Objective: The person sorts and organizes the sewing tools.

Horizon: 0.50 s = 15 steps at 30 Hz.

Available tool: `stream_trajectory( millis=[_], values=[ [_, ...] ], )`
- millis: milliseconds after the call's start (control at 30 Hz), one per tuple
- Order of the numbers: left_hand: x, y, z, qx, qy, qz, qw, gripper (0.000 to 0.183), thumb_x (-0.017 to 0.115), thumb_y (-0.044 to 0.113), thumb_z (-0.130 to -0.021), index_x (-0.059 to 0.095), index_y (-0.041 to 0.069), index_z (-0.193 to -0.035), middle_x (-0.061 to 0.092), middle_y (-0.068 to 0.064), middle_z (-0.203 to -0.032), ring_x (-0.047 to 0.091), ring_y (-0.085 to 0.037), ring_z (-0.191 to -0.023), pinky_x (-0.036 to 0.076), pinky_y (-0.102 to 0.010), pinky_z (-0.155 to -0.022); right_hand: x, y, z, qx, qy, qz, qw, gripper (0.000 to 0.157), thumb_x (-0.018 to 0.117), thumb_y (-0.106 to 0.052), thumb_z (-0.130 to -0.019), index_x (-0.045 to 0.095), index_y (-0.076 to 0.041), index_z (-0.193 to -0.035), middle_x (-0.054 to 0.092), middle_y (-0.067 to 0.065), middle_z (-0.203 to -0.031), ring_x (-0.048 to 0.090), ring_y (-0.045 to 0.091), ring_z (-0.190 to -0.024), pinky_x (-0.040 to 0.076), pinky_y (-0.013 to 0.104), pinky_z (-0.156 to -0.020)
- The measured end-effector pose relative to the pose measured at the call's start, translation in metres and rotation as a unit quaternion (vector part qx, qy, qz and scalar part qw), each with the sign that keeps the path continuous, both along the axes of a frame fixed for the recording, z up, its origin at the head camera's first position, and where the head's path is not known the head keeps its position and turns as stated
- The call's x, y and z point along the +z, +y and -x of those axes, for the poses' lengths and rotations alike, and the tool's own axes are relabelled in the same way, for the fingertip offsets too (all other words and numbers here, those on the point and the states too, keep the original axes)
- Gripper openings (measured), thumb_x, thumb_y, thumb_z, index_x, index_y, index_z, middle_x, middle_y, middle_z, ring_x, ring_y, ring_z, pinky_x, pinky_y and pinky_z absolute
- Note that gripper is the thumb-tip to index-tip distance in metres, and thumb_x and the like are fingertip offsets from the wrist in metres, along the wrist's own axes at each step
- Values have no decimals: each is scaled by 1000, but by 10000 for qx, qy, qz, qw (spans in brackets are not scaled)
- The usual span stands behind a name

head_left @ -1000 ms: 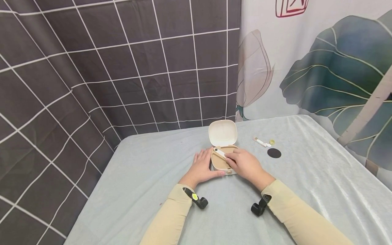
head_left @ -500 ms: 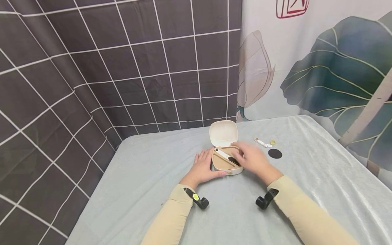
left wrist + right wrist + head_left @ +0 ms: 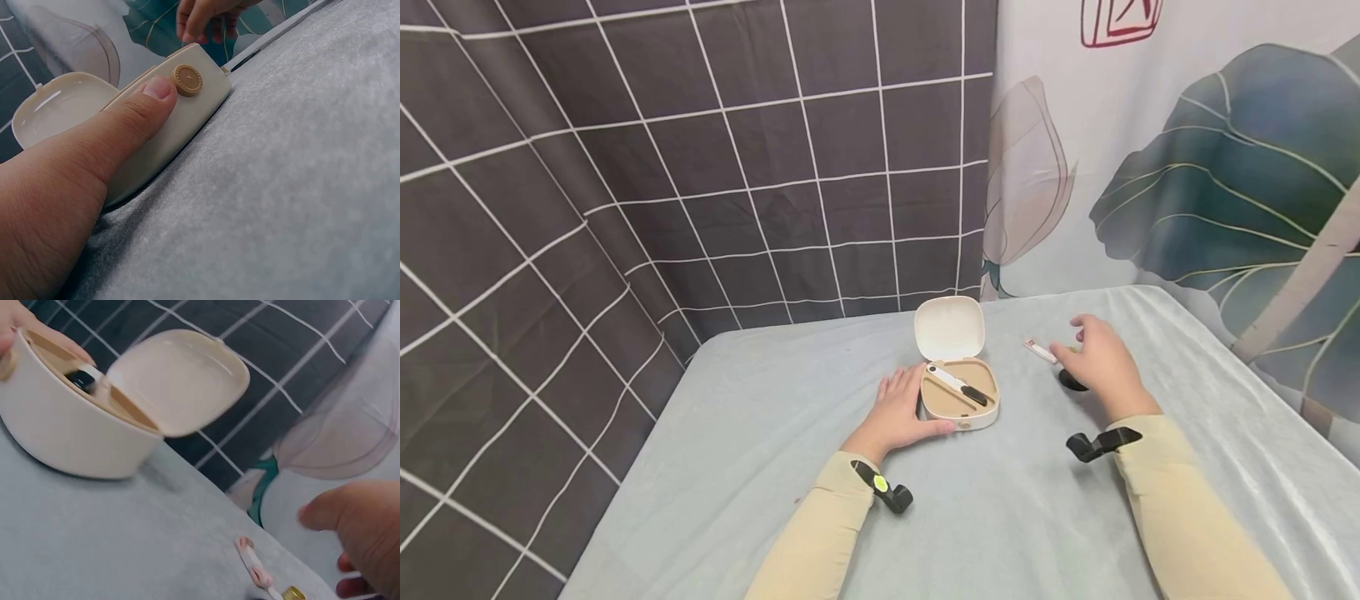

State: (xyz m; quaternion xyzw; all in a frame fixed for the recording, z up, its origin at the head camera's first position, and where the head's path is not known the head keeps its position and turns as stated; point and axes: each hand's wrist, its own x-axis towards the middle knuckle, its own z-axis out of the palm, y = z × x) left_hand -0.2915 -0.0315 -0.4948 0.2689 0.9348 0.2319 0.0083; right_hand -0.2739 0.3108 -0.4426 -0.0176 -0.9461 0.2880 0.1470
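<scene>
A small white box [image 3: 977, 421] with a tan inner tray stands on the cloth, its hinged lid [image 3: 950, 327] raised. A slim white tool with a black end [image 3: 957, 384] lies diagonally in the tray. My left hand [image 3: 897, 418] rests against the box's left side, fingers extended. Its thumb [image 3: 134, 115] lies along the front wall, touching the round tan button [image 3: 187, 80]. To the right, my right hand [image 3: 1103, 364] hovers with loosely bent fingers beside a small pink-and-white strip [image 3: 1039, 351]. A black disc [image 3: 1070, 381] is partly hidden beneath that hand.
A small gold ring-like piece [image 3: 294, 593] lies beside the strip in the right wrist view. Pale blue cloth [image 3: 985, 517] covers the table. Behind it hang a dark gridded curtain [image 3: 790, 208] and a leaf-printed sheet [image 3: 1210, 167].
My right hand has let go of the white-and-black tool in the tray and moved right, over the small items. The left hand has stayed against the box.
</scene>
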Motion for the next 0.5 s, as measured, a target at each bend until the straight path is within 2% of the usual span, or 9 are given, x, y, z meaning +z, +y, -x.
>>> stream_trajectory(
  millis=[133,267,400,500],
  values=[
    [-1,0,0,9,1,-25,10000,115,70,75,-76,17,21,-162,25,-7,-166,15,-33,-154,4,-53,-124,-7,13,1,117,-499,101,9986,71,70,-34,-91,41,19,-129,50,37,-114,53,50,-102,45,62,-86],
    [-1,0,0,5,16,11,10000,115,70,75,-76,18,20,-162,25,-6,-166,15,-32,-154,5,-52,-125,-6,16,-1,310,-1022,9,9943,71,76,-34,-85,45,20,-119,55,33,-103,55,42,-90,48,54,-78],
    [1,0,0,6,20,3,10000,114,70,74,-77,18,19,-162,26,-5,-166,16,-33,-154,6,-52,-125,-4,15,-4,517,-1361,-333,9888,46,77,-30,-80,55,9,-93,56,18,-82,52,30,-72,45,40,-63],
    [2,0,0,3,-2,-10,10000,113,70,74,-77,19,20,-162,27,-5,-166,16,-32,-154,6,-52,-125,-6,13,-4,599,-1444,-589,9859,31,75,-26,-78,55,-4,-71,50,8,-69,46,24,-64,37,34,-55]
  ],
)
